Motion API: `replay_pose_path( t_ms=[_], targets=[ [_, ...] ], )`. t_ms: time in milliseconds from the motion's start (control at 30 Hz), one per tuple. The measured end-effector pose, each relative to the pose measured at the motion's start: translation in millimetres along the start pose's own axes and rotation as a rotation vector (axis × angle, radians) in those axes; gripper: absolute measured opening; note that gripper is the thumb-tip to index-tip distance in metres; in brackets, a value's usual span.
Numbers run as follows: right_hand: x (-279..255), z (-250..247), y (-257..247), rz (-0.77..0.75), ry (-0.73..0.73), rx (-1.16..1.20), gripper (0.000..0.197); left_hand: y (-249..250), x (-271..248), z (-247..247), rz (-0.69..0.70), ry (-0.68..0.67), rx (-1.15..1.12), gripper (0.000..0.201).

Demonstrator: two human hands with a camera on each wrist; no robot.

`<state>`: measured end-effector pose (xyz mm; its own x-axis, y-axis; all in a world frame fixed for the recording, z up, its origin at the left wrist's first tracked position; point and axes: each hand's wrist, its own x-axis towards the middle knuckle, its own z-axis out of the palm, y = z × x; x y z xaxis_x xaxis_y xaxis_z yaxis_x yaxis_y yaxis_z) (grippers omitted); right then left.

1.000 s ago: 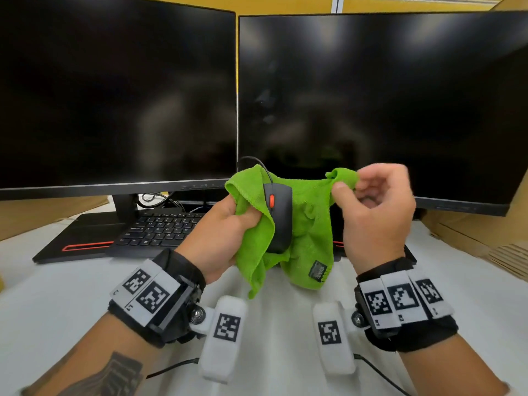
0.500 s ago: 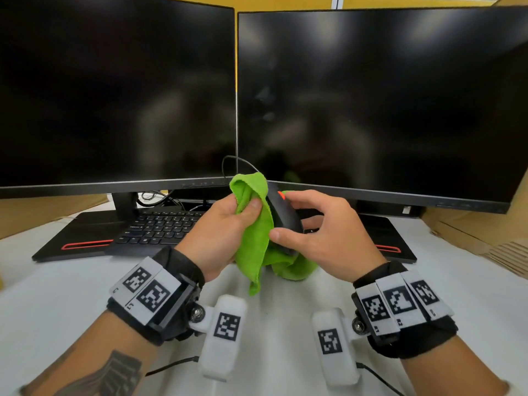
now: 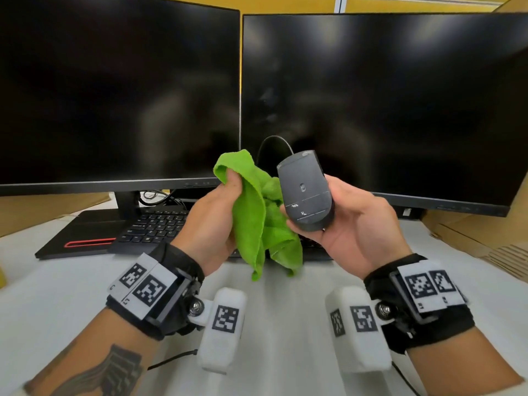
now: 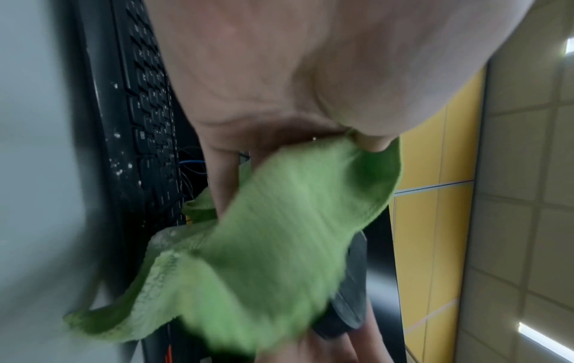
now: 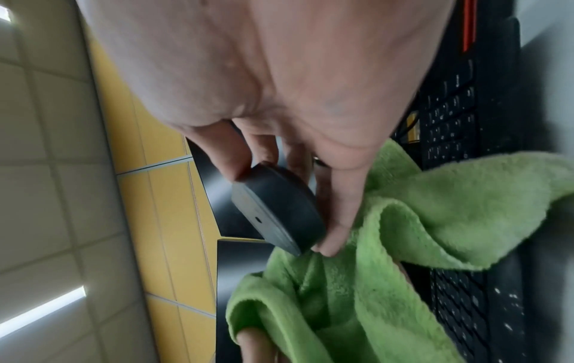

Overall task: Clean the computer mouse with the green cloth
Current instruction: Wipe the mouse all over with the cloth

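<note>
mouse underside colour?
Dark grey underside on the mouse, held by the right hand; head view.

Two large black flat-panel monitors (image 3: 120,90) (image 3: 383,104) stand side by side at twelve o'clock. One black keyboard (image 3: 154,227) lies at ten o'clock below them. One black wired computer mouse (image 3: 305,192) and one green terry cloth (image 3: 254,221) are at centre. Two bare hands (image 3: 211,221) (image 3: 351,224) are up, each wrist bearing one black band with white coded tags (image 3: 148,290) (image 3: 423,287).
</note>
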<state>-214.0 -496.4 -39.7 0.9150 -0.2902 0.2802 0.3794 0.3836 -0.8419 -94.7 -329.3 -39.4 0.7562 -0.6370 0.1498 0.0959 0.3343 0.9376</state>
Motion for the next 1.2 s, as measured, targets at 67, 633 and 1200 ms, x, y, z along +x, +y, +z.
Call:
replay_pose_path(
  t_ms=[67, 633, 1200],
  targets=[
    [2.5, -3.8, 2.0, 0.003, -0.008, 0.024, 0.048, -2.1, -0.8, 2.2, -0.025, -0.06, -0.026, 0.057],
    [-1.3, 5.3, 15.3, 0.12, -0.134, -0.245, 0.045, -13.3, 0.1, -1.9, 0.412, 0.013, 0.333, 0.033],
    [-1.5, -4.0, 6.3, 0.114, -0.177, -0.101, 0.05, -7.0, 2.1, -12.4, 0.371, -0.089, 0.273, 0.007]
  ],
)
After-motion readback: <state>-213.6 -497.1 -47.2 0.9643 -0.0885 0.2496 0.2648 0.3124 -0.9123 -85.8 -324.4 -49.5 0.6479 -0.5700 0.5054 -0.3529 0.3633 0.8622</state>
